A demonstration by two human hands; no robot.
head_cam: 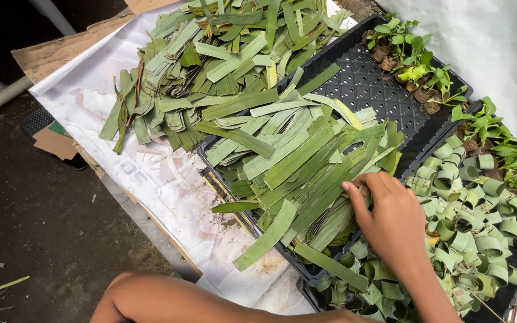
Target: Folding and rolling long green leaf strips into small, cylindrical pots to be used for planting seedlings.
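While the camera looks down from the person's head, one hand (390, 218) reaches in from the lower right and rests on a loose pile of cut leaf strips (297, 170). From this angle I cannot tell for certain whether it is the right or the left hand. Its fingers are curled and its thumb points left, pressing on the strips at the pile's right edge — whether any strip is actually pinched between the fingers cannot be made out.

These strips are long, flat and green, lying crisscrossed in a black plastic tray (366, 84) with a perforated floor. Part of that floor shows bare toward the upper right. At the tray's far corner sit a few small seedlings (411, 63) with bright green leaves and clumps of brown soil.

Just right of the hand, a second black tray (513, 287) is packed with leaf strips rolled into small open rings (468, 209), standing close together. More seedlings (501, 140) grow at its upper right end.

Farther up and to the left, a bigger heap of leaf strips (204, 66) lies on a pale printed sheet (169, 191) spread over cardboard (61, 48). Along the bottom edge a bare forearm (169, 299) crosses the view — its hand is out of sight. Dark ground (37, 227) lies to the left.
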